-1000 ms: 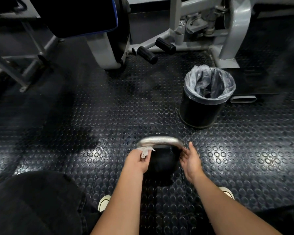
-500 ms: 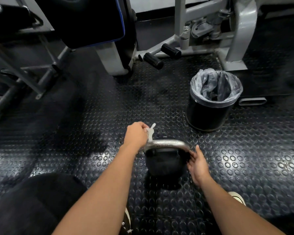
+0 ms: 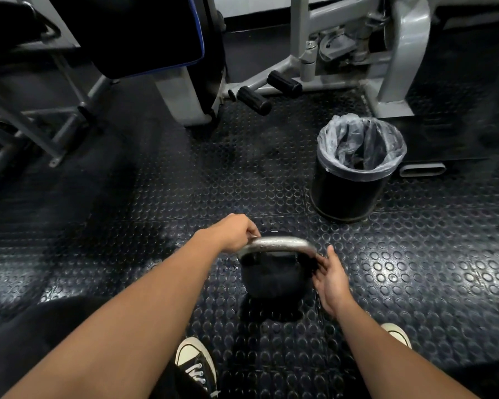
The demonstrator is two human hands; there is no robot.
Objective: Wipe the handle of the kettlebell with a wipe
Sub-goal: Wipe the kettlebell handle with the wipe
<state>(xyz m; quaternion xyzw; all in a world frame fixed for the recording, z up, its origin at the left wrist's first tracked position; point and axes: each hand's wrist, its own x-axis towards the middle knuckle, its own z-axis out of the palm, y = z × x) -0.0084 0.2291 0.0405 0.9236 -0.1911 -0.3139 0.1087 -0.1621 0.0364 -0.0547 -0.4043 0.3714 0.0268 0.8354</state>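
We note kettlebell (image 3: 275, 270) upright on studded floor mat (image 3: 156, 197), near bin (image 3: 355, 174). Left hand (image 3: 233, 232) clenched at handle (image 3: 277, 243) left end; wipe hidden. Right hand (image 3: 330, 279) released, fingers braced on bell's side. Risk we judge: wipe bunches, skips handle underside; hard push tips bell toward shoe (image 3: 196, 361).

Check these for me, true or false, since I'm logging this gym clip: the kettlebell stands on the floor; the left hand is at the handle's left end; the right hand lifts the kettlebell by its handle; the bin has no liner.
1. The kettlebell stands on the studded floor: true.
2. The left hand is at the left end of the handle: true.
3. The right hand lifts it by the handle: false; it rests against the kettlebell's right side.
4. The bin has no liner: false; a clear plastic bag lines it.
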